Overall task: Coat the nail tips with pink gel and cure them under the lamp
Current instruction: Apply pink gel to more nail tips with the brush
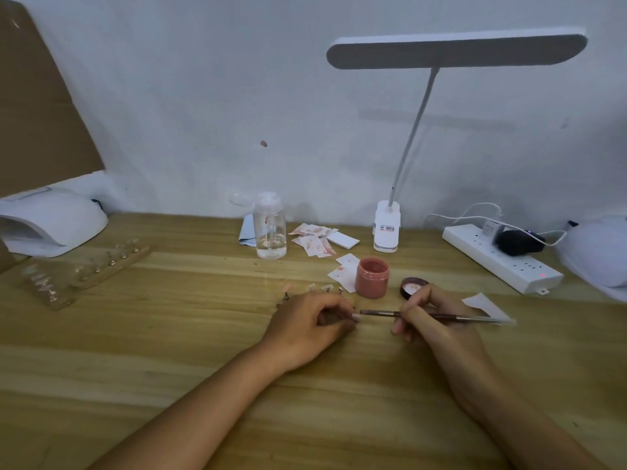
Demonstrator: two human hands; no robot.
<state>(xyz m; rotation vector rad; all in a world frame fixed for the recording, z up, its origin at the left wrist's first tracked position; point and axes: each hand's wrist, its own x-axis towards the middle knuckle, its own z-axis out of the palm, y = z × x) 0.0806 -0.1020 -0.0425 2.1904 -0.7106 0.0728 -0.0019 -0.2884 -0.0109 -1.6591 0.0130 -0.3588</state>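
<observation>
Where the wooden table [169, 334] meets the white wall [203, 96], a white curing lamp [51, 222] sits far left and a desk lamp [386, 228] stands at the back. An open jar of pink gel [372, 278] is near the middle, its lid [412, 284] just beside it. The left hand [305, 330] pinches a small nail tip [357, 317] in curled fingers. The right hand [437, 327] grips a thin brush [376, 313]. It lies almost flat, its long way left to right, front end pointing left at the nail tip, maybe touching it; that spot is blurry.
</observation>
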